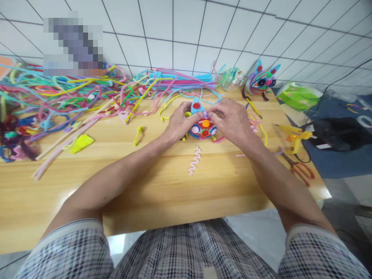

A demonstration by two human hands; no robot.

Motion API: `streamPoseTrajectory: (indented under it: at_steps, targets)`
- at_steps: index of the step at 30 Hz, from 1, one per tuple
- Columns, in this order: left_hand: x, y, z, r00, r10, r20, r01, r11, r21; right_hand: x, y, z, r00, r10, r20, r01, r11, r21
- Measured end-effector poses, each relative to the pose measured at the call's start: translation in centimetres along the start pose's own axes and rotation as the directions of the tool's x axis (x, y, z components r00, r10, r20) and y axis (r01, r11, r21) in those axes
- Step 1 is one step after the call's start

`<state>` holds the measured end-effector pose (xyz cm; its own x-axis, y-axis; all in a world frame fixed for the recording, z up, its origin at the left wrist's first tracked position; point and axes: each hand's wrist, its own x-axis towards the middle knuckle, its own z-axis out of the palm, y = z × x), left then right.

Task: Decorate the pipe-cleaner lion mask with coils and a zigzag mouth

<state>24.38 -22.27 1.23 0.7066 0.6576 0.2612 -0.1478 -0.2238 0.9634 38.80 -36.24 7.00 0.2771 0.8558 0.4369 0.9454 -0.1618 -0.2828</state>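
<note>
A round, colourful pipe-cleaner face (205,133) with an orange nose and red and white circles lies on the wooden table. At its top left a blue triangular ear (197,105) with a red dot stands up. My left hand (180,121) is closed on the left side of the face and ear, its thumb across the ear's base. The fingers of my right hand (231,118) pinch a small purple piece (206,115) at the top of the face. A wavy pink strip (195,160) lies in front of the face.
Loose pipe cleaners (87,93) heap along the back left. A finished face with blue ears (261,82) stands at the back right. A yellow glue gun (295,137) and orange-handled scissors (302,170) lie near the right edge. A yellow-green piece (82,143) is at left.
</note>
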Motion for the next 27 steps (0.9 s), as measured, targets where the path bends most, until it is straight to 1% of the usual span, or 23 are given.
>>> streamPoseTrajectory:
  at_steps: [4,8,11,13,16,18,19,20,21,22,24,26,27]
  targets:
    - [0.0,0.1,0.0,1.000,-0.023,-0.015,0.023,1.000,-0.006,-0.4,0.4,-0.2,1.000,-0.008,-0.030,0.011,0.995,0.100]
    - [0.0,0.2,0.3,0.999,-0.011,-0.033,0.011,1.000,0.000,-0.6,0.6,0.0,1.000,-0.008,-0.013,0.010,0.993,0.122]
    - [0.2,0.0,0.6,0.999,-0.004,-0.041,0.004,1.000,-0.013,-0.6,0.7,0.4,1.000,0.016,0.013,-0.018,0.992,0.124]
    - [0.4,-0.2,0.8,0.999,-0.009,-0.040,0.008,0.999,-0.035,-0.6,0.7,0.3,1.000,0.024,0.012,-0.026,0.989,0.143]
    - [0.6,0.0,0.3,0.998,-0.030,-0.051,0.025,0.995,-0.093,-0.8,0.4,-0.9,0.997,0.049,-0.066,-0.033,0.974,0.222]
    - [0.1,1.1,-0.3,0.993,-0.028,-0.116,0.015,0.993,-0.113,-1.6,-0.2,-2.0,0.981,0.118,-0.153,-0.065,0.948,0.312]
    - [-0.5,1.8,-0.7,0.987,-0.011,-0.161,-0.007,0.994,-0.106,-2.3,-0.7,-2.5,0.970,0.166,-0.175,-0.090,0.924,0.373]
    - [-1.4,2.7,-0.9,0.981,0.016,-0.194,-0.034,0.996,-0.088,-3.1,-1.2,-2.9,0.962,0.211,-0.171,-0.116,0.889,0.443]
    - [-2.6,3.7,-1.1,0.978,0.046,-0.203,-0.062,0.995,-0.072,-4.0,-1.9,-3.1,0.959,0.245,-0.139,-0.141,0.844,0.518]
    - [-3.9,4.5,-1.1,0.984,0.065,-0.167,-0.078,0.994,-0.073,-5.1,-2.6,-3.1,0.961,0.262,-0.083,-0.164,0.789,0.592]
    - [-7.0,5.8,-0.7,0.998,0.057,0.012,-0.055,0.987,-0.151,-7.1,-4.1,-2.5,0.967,0.248,0.053,-0.209,0.662,0.720]
    - [-9.7,6.3,0.0,0.986,-0.006,0.167,0.045,0.972,-0.232,-8.9,-5.4,-1.5,0.966,0.207,0.154,-0.243,0.530,0.812]
    - [-10.7,6.2,0.4,0.976,-0.046,0.211,0.103,0.958,-0.267,-9.6,-5.9,-1.0,0.964,0.189,0.189,-0.258,0.466,0.847]
